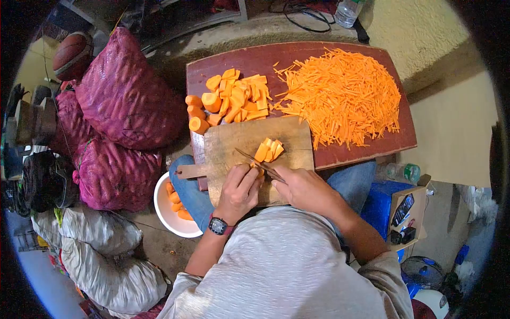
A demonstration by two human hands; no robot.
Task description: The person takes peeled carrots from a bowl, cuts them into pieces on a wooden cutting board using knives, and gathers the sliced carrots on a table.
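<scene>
On a wooden cutting board [228, 139], my right hand [303, 189] grips a knife [255, 159] with its blade pointing up and left. My left hand [239, 191], fingers curled, presses on a piece of carrot right beside the blade; most of that piece is hidden under the fingertips. Just beyond the knife lies a small cluster of cut carrot pieces [269, 150]. Carrot chunks and slabs [234, 98] are heaped behind the board on the left. A large mound of carrot sticks [345, 98] covers the right part of the dark red table [366, 154].
A white basin [180, 227] with carrots stands on the floor by my left leg. Full purple mesh sacks [127, 95] and white sacks [106, 260] crowd the left side. To the right are a blue box [382, 204], a plastic bottle [410, 172] and a fan [422, 274].
</scene>
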